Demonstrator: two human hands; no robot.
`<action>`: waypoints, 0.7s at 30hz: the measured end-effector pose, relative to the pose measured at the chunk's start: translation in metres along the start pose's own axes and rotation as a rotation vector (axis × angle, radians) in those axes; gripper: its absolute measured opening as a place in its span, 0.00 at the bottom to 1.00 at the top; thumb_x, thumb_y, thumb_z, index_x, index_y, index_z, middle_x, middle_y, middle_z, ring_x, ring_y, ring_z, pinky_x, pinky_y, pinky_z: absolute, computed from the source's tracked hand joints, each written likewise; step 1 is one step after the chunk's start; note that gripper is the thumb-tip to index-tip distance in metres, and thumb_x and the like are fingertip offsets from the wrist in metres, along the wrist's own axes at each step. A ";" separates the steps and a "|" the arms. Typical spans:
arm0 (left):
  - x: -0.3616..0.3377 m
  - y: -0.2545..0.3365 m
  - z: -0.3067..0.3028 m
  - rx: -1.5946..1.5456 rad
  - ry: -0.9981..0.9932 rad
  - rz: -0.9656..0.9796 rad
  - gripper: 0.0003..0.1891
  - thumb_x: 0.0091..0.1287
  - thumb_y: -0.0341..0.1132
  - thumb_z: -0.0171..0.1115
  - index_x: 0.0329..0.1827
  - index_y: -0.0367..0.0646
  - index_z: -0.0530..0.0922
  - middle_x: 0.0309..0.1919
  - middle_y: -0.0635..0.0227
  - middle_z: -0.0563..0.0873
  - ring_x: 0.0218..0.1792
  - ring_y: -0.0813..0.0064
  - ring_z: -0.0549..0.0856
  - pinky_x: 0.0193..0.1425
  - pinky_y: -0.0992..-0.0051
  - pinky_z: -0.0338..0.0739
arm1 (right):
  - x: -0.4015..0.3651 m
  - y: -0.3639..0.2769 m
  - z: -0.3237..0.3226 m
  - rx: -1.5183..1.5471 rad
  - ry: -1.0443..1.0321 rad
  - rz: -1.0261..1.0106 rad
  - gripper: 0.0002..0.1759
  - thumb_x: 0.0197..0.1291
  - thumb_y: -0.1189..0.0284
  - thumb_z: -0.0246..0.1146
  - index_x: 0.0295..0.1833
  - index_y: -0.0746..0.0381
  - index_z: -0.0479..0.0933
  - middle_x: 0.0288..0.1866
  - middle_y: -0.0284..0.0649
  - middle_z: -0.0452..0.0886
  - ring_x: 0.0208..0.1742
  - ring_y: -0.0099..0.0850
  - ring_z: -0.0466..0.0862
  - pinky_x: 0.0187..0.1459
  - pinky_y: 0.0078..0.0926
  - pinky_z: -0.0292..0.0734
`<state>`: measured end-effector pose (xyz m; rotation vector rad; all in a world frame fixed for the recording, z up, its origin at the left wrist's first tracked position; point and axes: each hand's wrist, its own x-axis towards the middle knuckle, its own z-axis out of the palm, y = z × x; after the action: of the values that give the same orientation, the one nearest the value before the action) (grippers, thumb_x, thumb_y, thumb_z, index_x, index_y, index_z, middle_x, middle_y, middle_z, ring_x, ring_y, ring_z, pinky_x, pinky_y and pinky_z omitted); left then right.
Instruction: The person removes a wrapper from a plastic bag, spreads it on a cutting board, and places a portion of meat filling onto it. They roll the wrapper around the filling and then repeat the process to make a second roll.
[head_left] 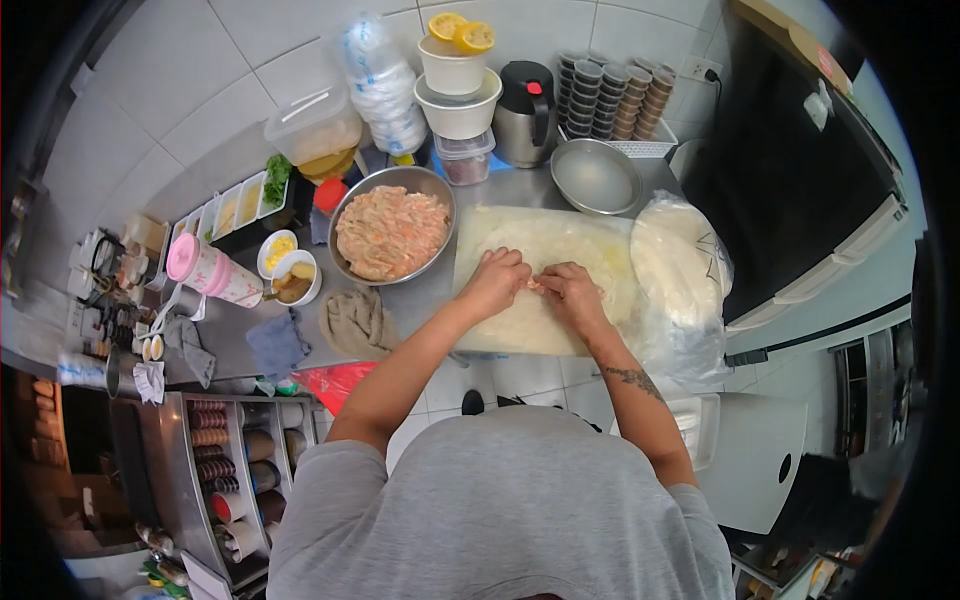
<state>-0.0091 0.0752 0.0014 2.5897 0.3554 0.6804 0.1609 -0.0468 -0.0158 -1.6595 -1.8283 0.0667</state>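
Both my hands meet over a pale cutting board, fingers bent and pinching. Between them shows a small bit of pinkish meat filling, seemingly in a thin pale dough wrapper; its edges are hard to tell from the board. My left hand closes on its left side, and my right hand on its right side. Up and to the left stands a steel bowl heaped with ground meat mixture. Round pale dough sheets lie in clear plastic at the board's right edge.
A shallow metal bowl sits behind the board. A steel jug, stacked white tubs and stacked small cups line the wall. On the left are a brown cloth, two white bowls and a pink tumbler.
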 end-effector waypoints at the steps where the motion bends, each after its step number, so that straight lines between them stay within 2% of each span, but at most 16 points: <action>1: 0.000 -0.002 -0.004 -0.025 -0.013 -0.018 0.10 0.56 0.25 0.66 0.40 0.45 0.80 0.39 0.65 0.78 0.47 0.61 0.77 0.53 0.64 0.68 | 0.002 -0.001 -0.001 -0.021 -0.030 0.006 0.19 0.48 0.67 0.73 0.48 0.60 0.84 0.48 0.38 0.83 0.50 0.39 0.80 0.55 0.36 0.73; 3: -0.005 -0.005 -0.015 -0.074 0.006 -0.092 0.13 0.57 0.27 0.66 0.46 0.44 0.80 0.42 0.64 0.79 0.49 0.60 0.77 0.56 0.63 0.69 | 0.006 -0.016 0.000 -0.083 0.106 0.034 0.16 0.49 0.69 0.71 0.45 0.60 0.84 0.47 0.37 0.83 0.49 0.37 0.80 0.54 0.36 0.73; 5: -0.015 -0.010 -0.035 -0.117 0.070 -0.198 0.18 0.57 0.28 0.66 0.52 0.43 0.79 0.44 0.62 0.79 0.52 0.59 0.77 0.60 0.62 0.68 | 0.013 -0.028 0.002 -0.099 0.154 0.026 0.17 0.50 0.69 0.71 0.47 0.61 0.84 0.47 0.36 0.83 0.50 0.37 0.80 0.55 0.36 0.72; 6: -0.019 -0.015 -0.045 -0.093 0.017 -0.211 0.21 0.58 0.30 0.66 0.56 0.41 0.78 0.46 0.60 0.80 0.54 0.57 0.76 0.63 0.62 0.68 | 0.017 -0.030 0.004 -0.081 0.134 0.004 0.20 0.50 0.68 0.71 0.50 0.61 0.83 0.48 0.37 0.82 0.51 0.37 0.79 0.55 0.36 0.72; 7: -0.022 -0.012 -0.045 -0.052 -0.014 -0.219 0.21 0.58 0.30 0.66 0.56 0.41 0.78 0.46 0.60 0.80 0.54 0.57 0.76 0.62 0.62 0.69 | 0.019 -0.031 0.006 -0.063 0.114 -0.019 0.22 0.51 0.67 0.71 0.53 0.61 0.82 0.49 0.38 0.82 0.52 0.38 0.79 0.56 0.37 0.71; 10: -0.029 -0.007 -0.043 0.029 -0.074 -0.194 0.21 0.57 0.31 0.68 0.56 0.41 0.78 0.47 0.61 0.79 0.54 0.57 0.76 0.61 0.63 0.70 | 0.019 -0.022 0.017 -0.012 -0.128 0.037 0.24 0.50 0.67 0.71 0.55 0.61 0.80 0.46 0.40 0.80 0.51 0.39 0.78 0.55 0.36 0.72; 13: -0.029 -0.015 -0.025 0.017 -0.079 -0.124 0.20 0.56 0.32 0.68 0.53 0.42 0.79 0.46 0.61 0.78 0.54 0.58 0.76 0.60 0.63 0.71 | 0.021 -0.027 0.012 0.013 -0.082 0.038 0.19 0.49 0.69 0.70 0.49 0.61 0.82 0.41 0.39 0.79 0.47 0.39 0.78 0.52 0.35 0.73; 15: -0.027 -0.018 -0.019 0.020 -0.084 -0.130 0.17 0.57 0.31 0.68 0.50 0.42 0.80 0.45 0.62 0.78 0.53 0.59 0.76 0.58 0.63 0.72 | 0.028 -0.045 0.011 -0.021 0.123 -0.030 0.13 0.49 0.72 0.69 0.42 0.61 0.83 0.38 0.38 0.78 0.45 0.38 0.78 0.50 0.34 0.73; 17: -0.028 -0.016 -0.017 -0.015 0.030 -0.117 0.14 0.57 0.30 0.68 0.47 0.42 0.81 0.43 0.63 0.78 0.51 0.58 0.77 0.57 0.63 0.73 | 0.029 -0.045 0.014 -0.017 0.151 -0.053 0.11 0.49 0.73 0.69 0.41 0.61 0.83 0.37 0.37 0.78 0.43 0.38 0.78 0.48 0.34 0.74; 18: -0.030 -0.016 -0.017 -0.031 0.085 -0.112 0.13 0.56 0.30 0.68 0.45 0.42 0.81 0.43 0.63 0.78 0.51 0.58 0.77 0.56 0.63 0.73 | 0.028 -0.040 0.018 0.004 0.076 -0.041 0.13 0.49 0.73 0.70 0.43 0.61 0.83 0.38 0.38 0.78 0.44 0.39 0.78 0.49 0.35 0.74; 21: -0.032 -0.024 -0.020 -0.034 0.003 -0.108 0.12 0.56 0.29 0.68 0.44 0.41 0.81 0.42 0.63 0.78 0.50 0.57 0.77 0.55 0.62 0.73 | 0.029 -0.032 0.026 0.009 -0.055 0.006 0.16 0.50 0.72 0.70 0.47 0.60 0.83 0.42 0.37 0.79 0.46 0.39 0.77 0.50 0.36 0.73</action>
<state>-0.0494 0.0920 -0.0067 2.5172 0.4766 0.6467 0.1212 -0.0171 -0.0090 -1.6723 -1.8607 0.1248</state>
